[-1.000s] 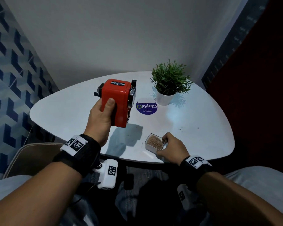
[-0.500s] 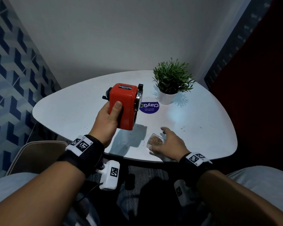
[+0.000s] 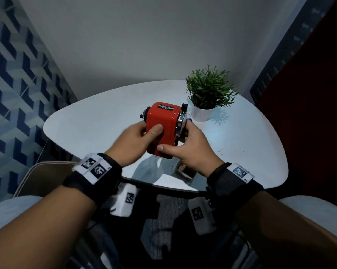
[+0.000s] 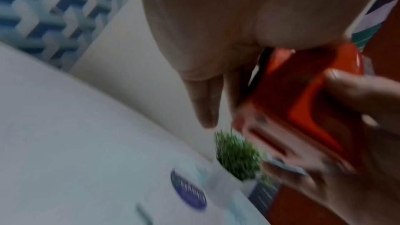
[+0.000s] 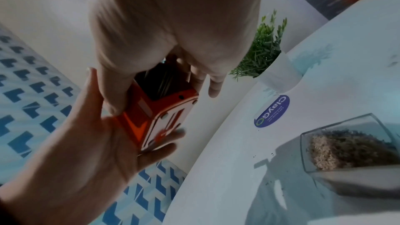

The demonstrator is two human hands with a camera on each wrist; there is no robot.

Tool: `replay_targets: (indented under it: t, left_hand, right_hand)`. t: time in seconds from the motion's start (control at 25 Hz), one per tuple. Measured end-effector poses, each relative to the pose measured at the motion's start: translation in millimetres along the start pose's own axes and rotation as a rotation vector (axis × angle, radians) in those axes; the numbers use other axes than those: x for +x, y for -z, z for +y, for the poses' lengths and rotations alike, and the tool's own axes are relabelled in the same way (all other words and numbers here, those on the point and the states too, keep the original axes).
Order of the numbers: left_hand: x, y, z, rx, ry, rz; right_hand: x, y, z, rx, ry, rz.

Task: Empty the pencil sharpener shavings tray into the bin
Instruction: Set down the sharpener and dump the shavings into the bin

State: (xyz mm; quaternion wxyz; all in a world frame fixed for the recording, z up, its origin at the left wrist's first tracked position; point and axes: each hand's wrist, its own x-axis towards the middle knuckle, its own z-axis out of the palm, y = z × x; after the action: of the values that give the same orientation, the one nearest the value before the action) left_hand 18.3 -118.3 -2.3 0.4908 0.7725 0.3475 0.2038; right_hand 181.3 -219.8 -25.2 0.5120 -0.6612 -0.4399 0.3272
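Shavings tray (image 5: 350, 145), still full, sits at the counter's (image 3: 260, 144) near edge; above it, left hand (image 3: 132, 141) and right hand (image 3: 191, 150) both grip the red sharpener (image 3: 163, 127). Next, likely: set it down, carry tray to a bin, unseen here.

Office nook — white table (image 3: 105, 117), potted plant (image 3: 208, 90), patterned blue wall (image 3: 18, 84)

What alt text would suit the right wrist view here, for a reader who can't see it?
Both hands hold a red pencil sharpener above a white table, the left hand cupping it from below and the right hand gripping from above. A clear shavings tray full of shavings sits on the table, near a round blue sticker and a potted plant.
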Motion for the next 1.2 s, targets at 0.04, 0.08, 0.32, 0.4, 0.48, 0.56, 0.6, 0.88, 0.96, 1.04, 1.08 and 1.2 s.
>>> replay_targets:
  t: [0.04, 0.08, 0.32, 0.4, 0.48, 0.56, 0.6, 0.88, 0.96, 1.04, 1.08, 1.2]
  left_hand:
    - [0, 13, 8, 0.133, 0.018, 0.048]
    - [1, 25, 16, 0.234, 0.019, 0.108]
    - [11, 34, 49, 0.436, -0.112, -0.087]
    - [19, 27, 56, 0.431, -0.054, -0.180]
    - [26, 19, 50, 0.415, -0.002, -0.185]
    - [34, 8, 31, 0.509, 0.006, -0.158]
    - [38, 2, 19, 0.553, 0.020, -0.147]
    - [61, -37, -49, 0.660, 0.175, -0.084]
    - [64, -44, -60, 0.694, 0.203, -0.083]
    - [66, -46, -71, 0.704, 0.231, -0.082]
    - [66, -46, -75, 0.698, 0.247, -0.081]
    - [67, -43, -83, 0.675, 0.267, -0.072]
  right_hand:
    - [2, 2, 1, 0.001, -0.012, -0.012]
    - [4, 4, 2, -0.006, -0.021, -0.021]
    - [8, 11, -4, -0.029, 0.007, -0.094]
    - [6, 12, -2, -0.071, 0.012, -0.114]
    - [5, 18, 7, -0.129, -0.014, -0.121]
    - [2, 31, 24, -0.194, -0.105, -0.121]
    - [-1, 39, 35, -0.237, -0.163, -0.112]
    - [-35, 80, 104, -0.513, -0.468, -0.098]
    - [-41, 76, 112, -0.549, -0.520, -0.124]
    - [-42, 70, 118, -0.581, -0.530, -0.144]
    - [-42, 67, 119, -0.576, -0.530, -0.141]
    - [-36, 59, 121, -0.575, -0.514, -0.118]
